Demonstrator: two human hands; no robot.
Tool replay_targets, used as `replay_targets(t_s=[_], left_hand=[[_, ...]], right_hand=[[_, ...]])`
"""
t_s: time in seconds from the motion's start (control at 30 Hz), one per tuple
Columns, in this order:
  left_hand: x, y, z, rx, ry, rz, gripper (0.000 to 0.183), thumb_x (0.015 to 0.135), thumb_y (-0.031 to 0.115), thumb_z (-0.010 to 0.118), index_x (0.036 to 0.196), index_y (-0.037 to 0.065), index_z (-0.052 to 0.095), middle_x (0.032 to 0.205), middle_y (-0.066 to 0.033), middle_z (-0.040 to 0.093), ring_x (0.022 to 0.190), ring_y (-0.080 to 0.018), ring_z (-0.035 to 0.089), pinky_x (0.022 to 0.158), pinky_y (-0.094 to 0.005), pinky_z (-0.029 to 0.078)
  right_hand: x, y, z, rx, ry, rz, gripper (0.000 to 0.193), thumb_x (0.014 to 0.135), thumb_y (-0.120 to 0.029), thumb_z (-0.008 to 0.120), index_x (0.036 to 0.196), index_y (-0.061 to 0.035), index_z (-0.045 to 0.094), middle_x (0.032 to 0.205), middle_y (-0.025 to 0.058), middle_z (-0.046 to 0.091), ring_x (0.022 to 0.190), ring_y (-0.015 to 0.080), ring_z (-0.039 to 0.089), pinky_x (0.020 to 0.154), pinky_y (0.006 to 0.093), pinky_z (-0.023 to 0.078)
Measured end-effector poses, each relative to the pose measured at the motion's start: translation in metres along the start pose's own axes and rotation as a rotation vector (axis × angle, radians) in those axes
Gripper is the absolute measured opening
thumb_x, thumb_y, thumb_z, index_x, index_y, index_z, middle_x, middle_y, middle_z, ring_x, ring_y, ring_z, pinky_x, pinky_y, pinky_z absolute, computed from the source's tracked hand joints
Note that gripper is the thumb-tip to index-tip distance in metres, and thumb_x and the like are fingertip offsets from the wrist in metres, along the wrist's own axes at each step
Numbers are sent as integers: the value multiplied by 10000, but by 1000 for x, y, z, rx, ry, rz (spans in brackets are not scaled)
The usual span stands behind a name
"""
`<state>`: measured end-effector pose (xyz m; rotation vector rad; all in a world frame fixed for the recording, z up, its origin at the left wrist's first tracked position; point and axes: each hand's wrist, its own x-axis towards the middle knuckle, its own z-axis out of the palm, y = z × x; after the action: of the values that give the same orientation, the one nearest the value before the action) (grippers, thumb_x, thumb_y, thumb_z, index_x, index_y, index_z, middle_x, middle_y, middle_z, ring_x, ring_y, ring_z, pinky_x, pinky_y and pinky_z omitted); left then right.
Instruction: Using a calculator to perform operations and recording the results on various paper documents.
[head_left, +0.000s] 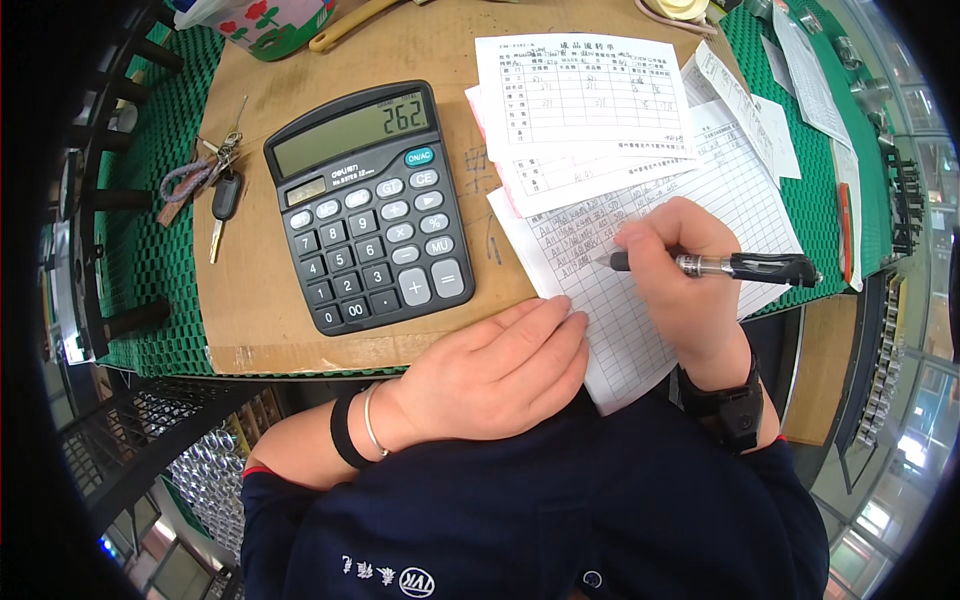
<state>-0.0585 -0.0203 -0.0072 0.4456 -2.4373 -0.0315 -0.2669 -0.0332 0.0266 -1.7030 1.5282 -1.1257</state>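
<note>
My right hand point(690, 275) is closed around a black pen point(745, 267) with a clear barrel. The pen's tip meets a gridded record sheet point(640, 330), beside the last of several handwritten rows. Flat on the table edge lies my left hand point(500, 370), fingers stretched out and their tips at the sheet's left border. Printed slips point(590, 100) filled in by hand overlap the top of the sheet. Left of the papers stands a large black calculator point(370, 210) with its display lit; neither hand touches it.
Keys on a ring point(227, 195) lie left of the calculator on the brown cardboard point(240, 310). A flowered container point(265, 25) and a wooden handle point(350, 25) are at the back. More papers and an orange-red tool point(845, 230) lie on the green mat point(870, 180) at right.
</note>
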Motion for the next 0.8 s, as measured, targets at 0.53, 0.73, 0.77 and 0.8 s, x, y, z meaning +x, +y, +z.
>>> replay_targets(t_s=[0.53,0.73,0.77,0.8], left_hand=[[2,0,-1,0,-2,2,208,792,168,606,937,36,676,1070,-109,671,1029,-239,651,888,-317,555],[1,0,0,0,9,2,206,793,165,605,938,36,676,1069,-107,672,1028,-236,651,886,-314,554],[1,0,0,0,7,0,206,793,165,605,938,36,676,1069,-107,672,1028,-236,651,886,-314,554],[1,-1,0,6,1,1,205,793,165,605,937,37,677,1069,-106,672,1029,-235,651,886,-314,554]], right_hand=[[-1,5,2,8,66,-19,322,842,-5,688,625,-36,452,542,16,421,499,92,364,466,283,301],[0,5,3,16,63,-20,321,848,-4,679,626,-35,449,541,16,419,507,88,365,470,282,305],[0,6,3,9,54,-24,321,848,-4,678,626,-34,447,541,16,417,507,90,365,471,283,305],[0,6,3,10,53,-24,321,848,-4,678,626,-34,447,541,16,417,507,90,365,471,283,305]])
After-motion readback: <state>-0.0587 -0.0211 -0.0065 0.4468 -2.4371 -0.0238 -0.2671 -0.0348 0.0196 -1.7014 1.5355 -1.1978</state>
